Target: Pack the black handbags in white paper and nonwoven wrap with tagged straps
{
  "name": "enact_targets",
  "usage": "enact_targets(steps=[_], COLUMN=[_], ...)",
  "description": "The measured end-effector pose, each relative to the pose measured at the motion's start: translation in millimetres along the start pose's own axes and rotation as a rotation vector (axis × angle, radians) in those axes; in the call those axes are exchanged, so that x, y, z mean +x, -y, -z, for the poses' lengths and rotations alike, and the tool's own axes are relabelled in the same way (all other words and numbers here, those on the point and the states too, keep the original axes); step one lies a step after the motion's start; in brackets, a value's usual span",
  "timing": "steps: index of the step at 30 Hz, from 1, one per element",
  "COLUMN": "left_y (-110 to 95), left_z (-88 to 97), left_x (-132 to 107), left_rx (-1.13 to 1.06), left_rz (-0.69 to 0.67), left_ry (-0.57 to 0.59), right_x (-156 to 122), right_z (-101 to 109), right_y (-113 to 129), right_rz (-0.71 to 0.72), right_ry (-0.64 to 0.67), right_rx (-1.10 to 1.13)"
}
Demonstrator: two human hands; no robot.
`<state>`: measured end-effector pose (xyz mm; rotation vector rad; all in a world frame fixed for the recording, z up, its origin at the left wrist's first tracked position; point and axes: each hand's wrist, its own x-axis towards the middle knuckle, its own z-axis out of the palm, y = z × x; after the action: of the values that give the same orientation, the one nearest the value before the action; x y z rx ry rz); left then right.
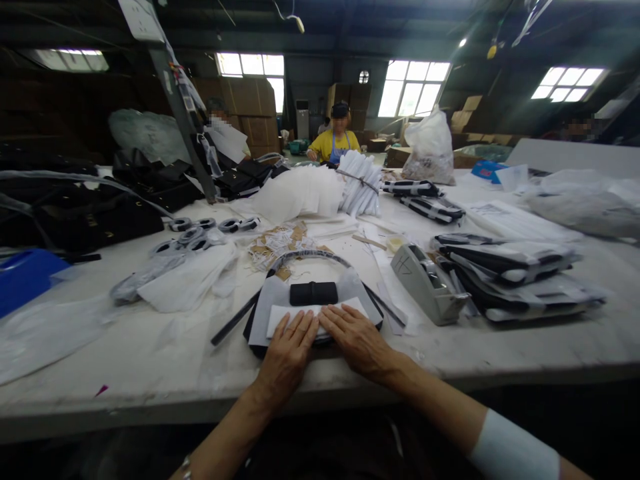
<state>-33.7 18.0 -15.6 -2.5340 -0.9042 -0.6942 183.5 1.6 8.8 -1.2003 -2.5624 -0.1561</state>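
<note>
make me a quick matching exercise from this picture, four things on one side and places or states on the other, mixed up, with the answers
Things:
1. white folded sheet
2. tape dispenser
3. bundle of white rolls
4. blue item

Places or states:
A. tied around with a band
B. at the picture's left edge
C. under the left hand and the right hand
D. grey, to the right of the hands

Pairs: 1-C, 2-D, 3-A, 4-B

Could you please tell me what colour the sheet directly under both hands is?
The sheet is white; it shows best in the head view.
</note>
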Motion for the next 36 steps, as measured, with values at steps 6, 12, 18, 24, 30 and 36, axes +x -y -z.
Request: enact_targets(steps=[6, 12, 18, 24, 30, 36], left_y=[-3.0, -2.2, -4.9, 2.8, 23.1, 30.3], left_z=[-2.8, -5.0, 2.1, 1.4, 4.0, 7.7], left_x=[-2.4, -3.8, 4.9, 13.8, 17.4, 25.3], left_rx=[0.009, 0.039, 0.169, 0.247, 0.188, 0.148], left_rz=[-0.001, -0.005, -0.066, -0.169, -0.256, -0.272], left_ry=[-0.061, -0.026, 0.096, 0.091, 0.025, -0.070], right_x=[-4.0, -3.4, 2.8, 10.2, 12.5, 20.0], right_z=[-14.7, -22.3, -20.2, -16.0, -12.6, -22.6], right_y=[26.1, 33.8, 34.1, 33.4, 32.0, 20.0], right_rz=[-0.133, -0.145, -0.150, -0.193, -0.203, -0.161], right_ry=[-0.121, -0.124, -0.044, -0.052, -0.105, -0.296], right_rx=[-0.179, -0.251, -0.273, -0.248, -0.185, -0.251])
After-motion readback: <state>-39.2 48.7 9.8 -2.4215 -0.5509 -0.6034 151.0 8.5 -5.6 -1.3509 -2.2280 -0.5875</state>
